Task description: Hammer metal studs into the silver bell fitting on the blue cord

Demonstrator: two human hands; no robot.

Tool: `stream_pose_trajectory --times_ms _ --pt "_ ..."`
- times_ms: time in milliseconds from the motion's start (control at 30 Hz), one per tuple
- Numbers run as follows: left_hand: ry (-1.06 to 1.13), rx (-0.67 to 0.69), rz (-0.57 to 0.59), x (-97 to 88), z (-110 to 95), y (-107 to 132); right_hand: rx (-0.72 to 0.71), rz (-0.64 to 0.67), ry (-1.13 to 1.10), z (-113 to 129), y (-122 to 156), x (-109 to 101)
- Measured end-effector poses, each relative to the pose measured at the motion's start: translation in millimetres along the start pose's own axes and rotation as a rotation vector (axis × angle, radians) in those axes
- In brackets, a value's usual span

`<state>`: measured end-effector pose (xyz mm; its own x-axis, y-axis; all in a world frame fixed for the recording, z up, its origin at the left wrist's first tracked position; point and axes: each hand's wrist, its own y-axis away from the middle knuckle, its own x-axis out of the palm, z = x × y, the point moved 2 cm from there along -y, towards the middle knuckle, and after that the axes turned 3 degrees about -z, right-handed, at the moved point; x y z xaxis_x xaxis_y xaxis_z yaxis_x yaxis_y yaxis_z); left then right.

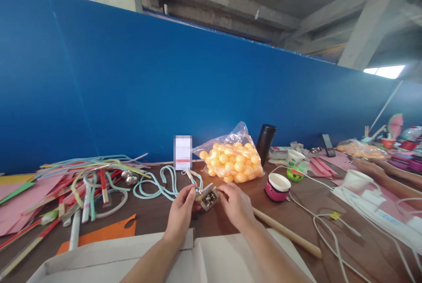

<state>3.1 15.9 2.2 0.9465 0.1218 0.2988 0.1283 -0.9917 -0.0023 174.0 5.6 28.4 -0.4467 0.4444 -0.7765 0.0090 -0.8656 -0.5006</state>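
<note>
My left hand (181, 210) pinches a small silver bell (198, 192) between thumb and fingers. My right hand (234, 204) grips a small open box (209, 197) that holds several silver bells. Both hands hover above the brown table (154, 215), just behind an open cardboard carton (125, 252) at the near edge.
A clear bag of orange balls (231, 160) and a black cylinder (265, 142) stand behind the hands. Light-blue cord (158, 184), coloured strips and paper (66, 186) lie left. A wooden stick (286, 232), pink cup (277, 186), white cables (329, 226) and another person's arm (385, 175) are right.
</note>
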Motion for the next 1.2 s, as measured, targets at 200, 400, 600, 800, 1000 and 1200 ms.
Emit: stream_pose_trajectory --times_ms 200,400,600,800,1000,1200 --pt "-0.003 0.015 0.021 0.1 0.0 0.3 0.027 0.131 0.091 2.9 -4.9 12.0" --pt "-0.012 0.028 0.012 1.4 -1.5 0.4 0.044 0.168 0.119 3.7 -6.3 13.9" --pt "-0.014 0.023 0.007 1.8 -2.1 -0.4 0.078 0.174 0.142 4.4 -8.3 16.6" --pt "-0.015 0.024 0.016 1.2 0.2 -1.2 0.083 0.168 0.151 3.4 -8.1 19.6" --pt "-0.008 0.022 0.013 1.6 -1.7 0.2 0.072 0.171 0.135 3.6 -7.7 19.1" --pt "-0.007 0.02 0.007 2.1 -2.9 2.3 0.047 0.19 0.074 4.7 -7.2 17.6"
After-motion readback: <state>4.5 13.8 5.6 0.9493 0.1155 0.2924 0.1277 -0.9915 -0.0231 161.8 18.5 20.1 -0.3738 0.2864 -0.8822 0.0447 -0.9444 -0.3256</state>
